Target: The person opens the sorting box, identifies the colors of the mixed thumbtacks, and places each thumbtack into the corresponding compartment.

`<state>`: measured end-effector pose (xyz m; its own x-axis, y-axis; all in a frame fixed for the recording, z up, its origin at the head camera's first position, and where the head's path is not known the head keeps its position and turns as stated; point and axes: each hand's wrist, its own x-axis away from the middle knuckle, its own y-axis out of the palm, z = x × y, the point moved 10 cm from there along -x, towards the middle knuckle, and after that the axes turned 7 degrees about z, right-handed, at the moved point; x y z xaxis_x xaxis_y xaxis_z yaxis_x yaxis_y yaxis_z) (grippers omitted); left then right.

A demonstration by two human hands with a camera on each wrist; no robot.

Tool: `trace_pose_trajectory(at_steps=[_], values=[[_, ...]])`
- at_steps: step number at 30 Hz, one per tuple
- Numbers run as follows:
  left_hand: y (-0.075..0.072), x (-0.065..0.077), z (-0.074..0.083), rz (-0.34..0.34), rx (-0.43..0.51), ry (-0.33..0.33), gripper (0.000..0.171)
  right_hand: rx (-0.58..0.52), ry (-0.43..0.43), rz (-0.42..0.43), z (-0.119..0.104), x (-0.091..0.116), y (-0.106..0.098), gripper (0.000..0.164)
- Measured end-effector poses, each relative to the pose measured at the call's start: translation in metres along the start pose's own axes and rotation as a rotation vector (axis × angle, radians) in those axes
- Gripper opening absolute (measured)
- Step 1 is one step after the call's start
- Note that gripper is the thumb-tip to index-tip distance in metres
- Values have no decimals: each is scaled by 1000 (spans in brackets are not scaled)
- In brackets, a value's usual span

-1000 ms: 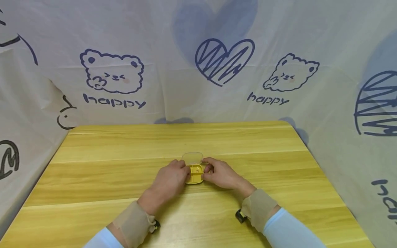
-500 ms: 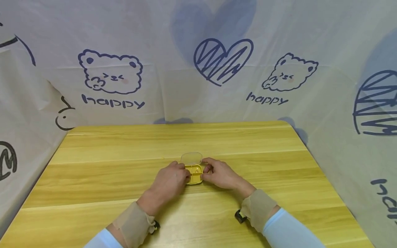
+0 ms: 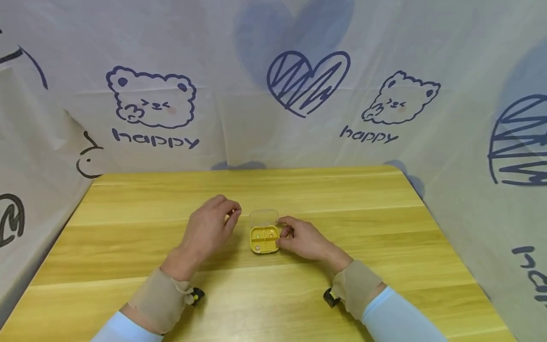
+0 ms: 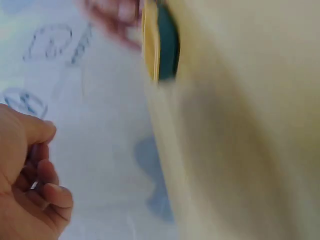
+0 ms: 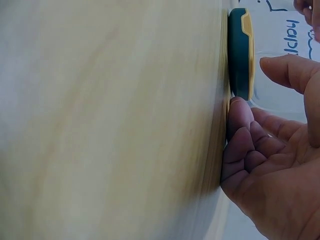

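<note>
A yellow pill box (image 3: 264, 240) with four compartments lies on the table, its clear lid (image 3: 264, 217) raised at the back; the right wrist view shows its dark green base (image 5: 239, 55). Small light pieces sit in its two back compartments and the front left one; their kind is too small to make out. My right hand (image 3: 301, 237) holds the box's right side, thumb at the front right corner and fingers against the end. Left of the box and apart from it, my left hand (image 3: 211, 225) hovers with fingers loosely curled, nothing visible in them.
The wood-grain table (image 3: 273, 294) extends around the box on all sides. Behind and beside it hangs a white cloth (image 3: 243, 133) with drawn bears and hearts. A strap with a black device (image 3: 197, 296) is on the left wrist, and another black device (image 3: 331, 298) on the right.
My left hand has lifted out of the pill box and moved left and back, uncovering the left compartments and the small pieces there. The right hand and box have stayed put.
</note>
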<state>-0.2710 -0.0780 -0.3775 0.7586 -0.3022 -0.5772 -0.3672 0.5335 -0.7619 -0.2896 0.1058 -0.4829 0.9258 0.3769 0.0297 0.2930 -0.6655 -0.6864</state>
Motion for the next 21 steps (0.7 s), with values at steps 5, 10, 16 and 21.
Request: trace_pose_trajectory(at_steps=[5,10,16,21], values=[[12,-9,-43,-180,-141,-59,8,6,1,-3,0,-1,-1,54],[33,-5,-63,-330,-202,-74,12,0,7,-5,1,-1,0,54],[50,-6,-67,-365,-237,-53,11,0,12,2,3,-1,0,54],[61,-6,-68,-392,-260,-52,10,6,10,1,3,-1,0,54]])
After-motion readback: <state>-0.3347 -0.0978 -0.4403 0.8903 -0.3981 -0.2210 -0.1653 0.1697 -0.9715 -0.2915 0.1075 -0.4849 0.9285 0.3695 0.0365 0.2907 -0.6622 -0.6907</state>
